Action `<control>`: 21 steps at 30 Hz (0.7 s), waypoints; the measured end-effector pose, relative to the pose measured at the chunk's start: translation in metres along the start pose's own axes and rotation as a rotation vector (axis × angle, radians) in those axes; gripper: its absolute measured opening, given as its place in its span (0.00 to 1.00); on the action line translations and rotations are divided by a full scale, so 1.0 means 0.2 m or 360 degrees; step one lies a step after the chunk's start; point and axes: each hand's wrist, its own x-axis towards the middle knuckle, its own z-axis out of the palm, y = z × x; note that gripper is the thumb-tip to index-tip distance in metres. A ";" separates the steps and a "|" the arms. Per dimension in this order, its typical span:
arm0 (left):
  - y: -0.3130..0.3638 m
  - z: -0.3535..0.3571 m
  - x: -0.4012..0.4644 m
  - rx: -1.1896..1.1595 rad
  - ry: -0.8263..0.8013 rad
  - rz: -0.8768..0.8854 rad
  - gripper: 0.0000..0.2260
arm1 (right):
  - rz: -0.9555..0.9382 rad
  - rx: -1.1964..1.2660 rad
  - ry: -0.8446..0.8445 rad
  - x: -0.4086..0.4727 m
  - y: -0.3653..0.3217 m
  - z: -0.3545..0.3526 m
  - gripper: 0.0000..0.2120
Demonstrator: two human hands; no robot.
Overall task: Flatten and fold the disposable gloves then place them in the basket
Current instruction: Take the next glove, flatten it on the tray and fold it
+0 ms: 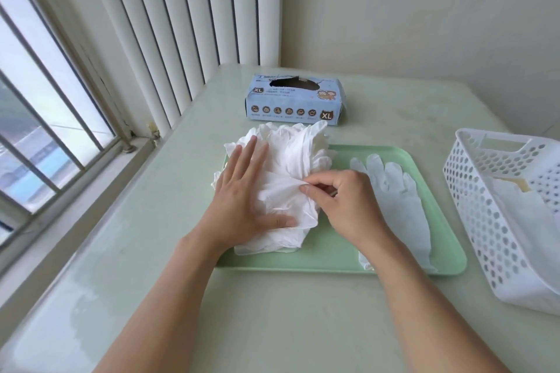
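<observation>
Head view, looking down on the table (157, 297): the right hand (342, 200) is pinching a fold of one glove at the near right side of the crumpled glove pile (288, 166), while the left hand (242, 191) is pressing flat, fingers straight, on the pile's left half. The pile is lying on the left part of the green tray (303, 263), spilling over its far edge. Just right of the pinching hand, a flattened glove (400, 200) is resting on the tray, its long axis running near to far, fingers pointing away. The white basket (485, 221) is standing well to the right, beyond the tray's edge, nearer the right hand, with pale material already inside. Nothing is blocking the path from pile to basket except the flattened glove. A blue glove box (295, 101) is sitting behind the pile.
</observation>
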 end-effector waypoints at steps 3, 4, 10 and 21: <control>0.00 -0.01 0.00 -0.0104 0.0038 -0.0003 0.61 | 0.0021 -0.0050 0.0034 0.01 0.01 0.01 0.03; 0.00 -0.02 -0.01 -0.0142 0.0038 -0.0008 0.61 | 0.0034 -0.0055 0.0079 0.01 0.00 0.01 0.04; -0.01 -0.02 -0.02 -0.0096 0.0021 -0.0040 0.57 | 0.0623 0.0503 0.0958 0.08 0.07 -0.21 0.07; 0.28 -0.14 -0.04 -0.0233 0.0489 -0.0240 0.51 | 0.0826 0.2121 0.0637 -0.04 -0.25 -0.52 0.06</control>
